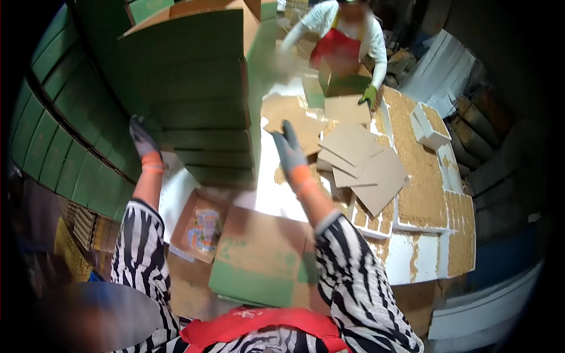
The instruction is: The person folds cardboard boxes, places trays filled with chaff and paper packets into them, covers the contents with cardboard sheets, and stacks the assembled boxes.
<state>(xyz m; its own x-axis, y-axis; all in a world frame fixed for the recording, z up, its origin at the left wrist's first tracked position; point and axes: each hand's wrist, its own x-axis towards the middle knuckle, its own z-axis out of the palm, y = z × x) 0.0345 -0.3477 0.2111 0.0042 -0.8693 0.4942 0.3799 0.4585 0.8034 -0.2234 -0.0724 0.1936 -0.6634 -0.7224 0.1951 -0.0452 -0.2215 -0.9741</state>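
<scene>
My left hand [143,136], in a grey glove with an orange cuff, is raised beside the left side of a tall stack of green cartons [203,100]; its fingers are extended and hold nothing visible. To the right of that stack, my right hand [289,148], gloved alike, reaches over the white table [272,197] with fingers stretched out and nothing in them. Just beyond its fingertips lies a loose brown cardboard piece [300,120]. Several flat cardboard sheets [356,153] are fanned out to the right of my right hand.
Across the table a co-worker [347,44] in a red apron stands behind an open box [344,79]. White trays of brown granules [418,176] fill the right. Nearer are a flattened carton [259,253] and a small box with packets [203,226]. Green cartons [65,117] line the left.
</scene>
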